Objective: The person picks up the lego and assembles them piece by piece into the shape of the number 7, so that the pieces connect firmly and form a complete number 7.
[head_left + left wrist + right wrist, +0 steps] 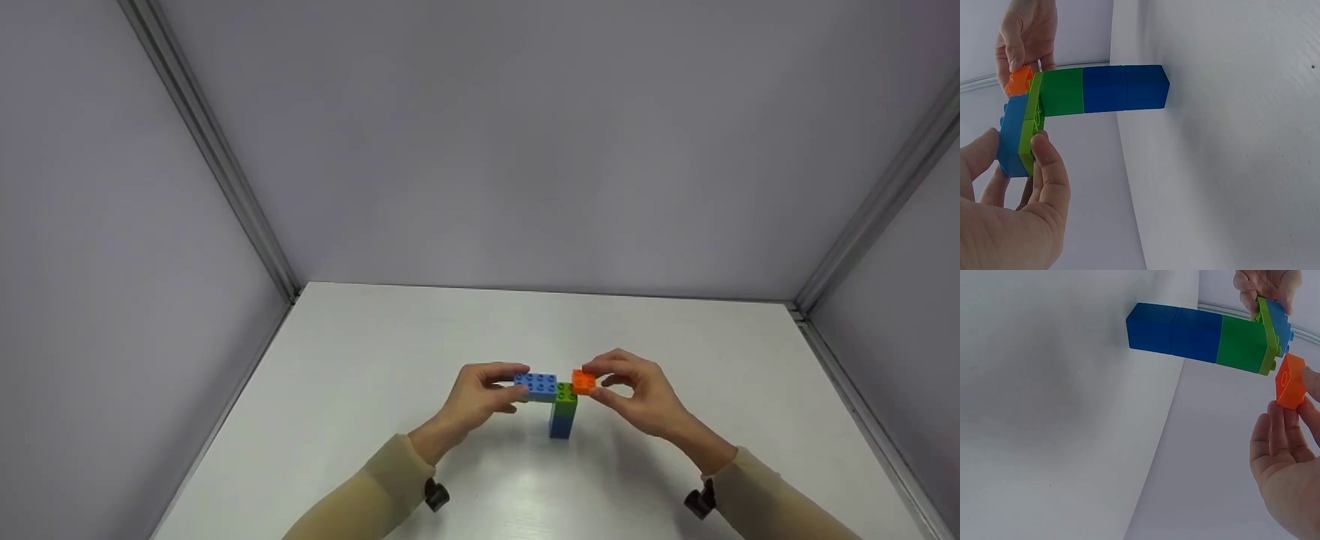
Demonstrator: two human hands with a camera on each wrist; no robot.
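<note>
A tower stands upright on the white table (360,352). Two dark blue bricks (1104,89) form its lower part, with a green brick (1061,92) above them. On top lies a thin lime-green layer (1026,138), jutting to the left, and a light blue brick (535,385) sits on that overhang. My left hand (480,396) holds the overhanging end, thumb and fingers around the light blue brick and lime layer. An orange brick (1291,382) is pinched between the thumb and fingers of my right hand (637,391), just beside the tower's top right; a small gap shows in the right wrist view.
Grey walls (525,150) enclose the table at the back and both sides, with metal strips (225,172) along the corners. Both forearms (390,480) reach in from the near edge, each with a small black device (436,495) at the wrist.
</note>
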